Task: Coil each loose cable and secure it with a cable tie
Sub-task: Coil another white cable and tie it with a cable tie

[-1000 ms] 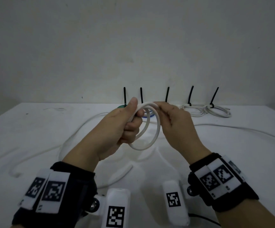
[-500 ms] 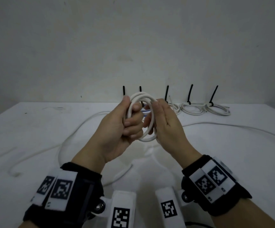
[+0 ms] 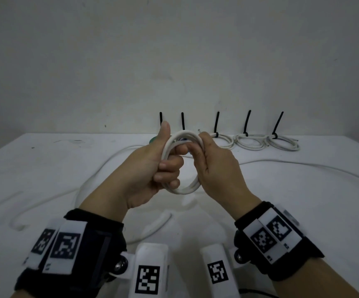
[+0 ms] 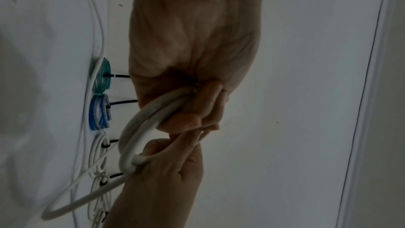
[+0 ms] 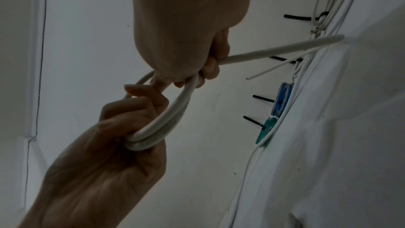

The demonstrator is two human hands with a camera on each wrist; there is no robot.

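A thick white cable (image 3: pixel 185 191) is wound into a small coil of several loops, held upright above the table. My left hand (image 3: pixel 170 160) grips the coil's left side, thumb up and fingers curled through the ring. My right hand (image 3: pixel 197 147) holds the coil's right side, fingers hidden behind it. In the left wrist view the coil (image 4: pixel 140 119) runs from my left fingers (image 4: pixel 197 110) down to my right hand (image 4: pixel 164 171). In the right wrist view my right fingers (image 5: pixel 210 68) pinch the cable's free run (image 5: pixel 285 49), which leads off to the table, while my left hand (image 5: pixel 109 145) clasps the coil (image 5: pixel 166 124).
Along the back wall lies a row of tied coils with black cable ties (image 3: pixel 217 121) standing up: a green coil (image 3: pixel 152 140), a blue coil (image 4: pixel 98 112) and white coils (image 3: pixel 249 143). Loose white cable (image 3: pixel 303 166) trails over the white table (image 3: pixel 45 168) on both sides.
The hands have drawn close together and the coil has gained a loop. My right hand moved from pinching the cable at the coil's top to holding its right side.
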